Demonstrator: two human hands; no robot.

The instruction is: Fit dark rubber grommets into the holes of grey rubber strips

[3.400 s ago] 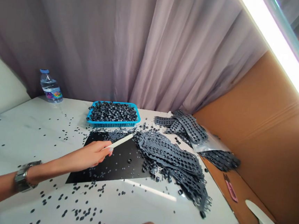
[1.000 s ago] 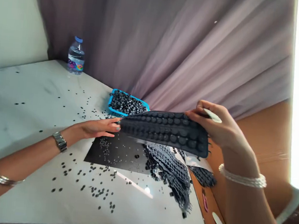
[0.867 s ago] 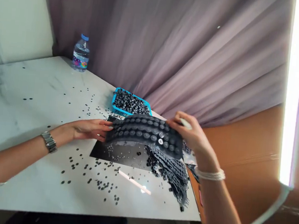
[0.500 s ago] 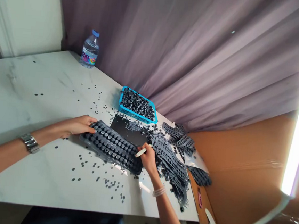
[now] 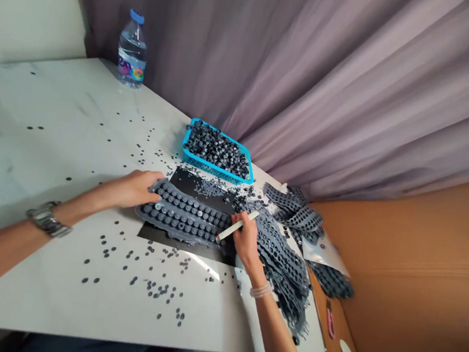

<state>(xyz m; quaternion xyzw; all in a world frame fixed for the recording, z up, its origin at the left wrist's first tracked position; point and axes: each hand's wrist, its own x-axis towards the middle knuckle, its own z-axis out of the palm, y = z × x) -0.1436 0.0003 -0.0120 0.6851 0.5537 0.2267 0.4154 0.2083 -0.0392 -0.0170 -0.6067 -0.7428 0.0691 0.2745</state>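
Note:
A dark grey rubber sheet (image 5: 190, 214) with rows of round raised caps lies tilted over a black mat (image 5: 185, 178). My left hand (image 5: 141, 190) grips its left end, thumb on top and fingers behind. At the sheet's right end, my right hand (image 5: 247, 242) is closed around a slim cream-coloured pen-like stick (image 5: 228, 232). The stick's lower tip points down-left onto the last caps; whether it touches them is unclear. Right of that hand lies a pile of grey perforated rubber sheets (image 5: 283, 246).
Small dark discs (image 5: 159, 290) are scattered over the white marbled table (image 5: 64, 155). A blue basket (image 5: 208, 166) full of small black pieces stands at the back, near a water bottle (image 5: 132, 52). A pink-handled tool (image 5: 331, 320) lies on cardboard at right. A curtain (image 5: 229, 49) hangs behind.
Relative to the mat, the rubber sheet has shifted back and up, so more mat shows in front of it. Both hands moved with it. The camera view has also shifted.

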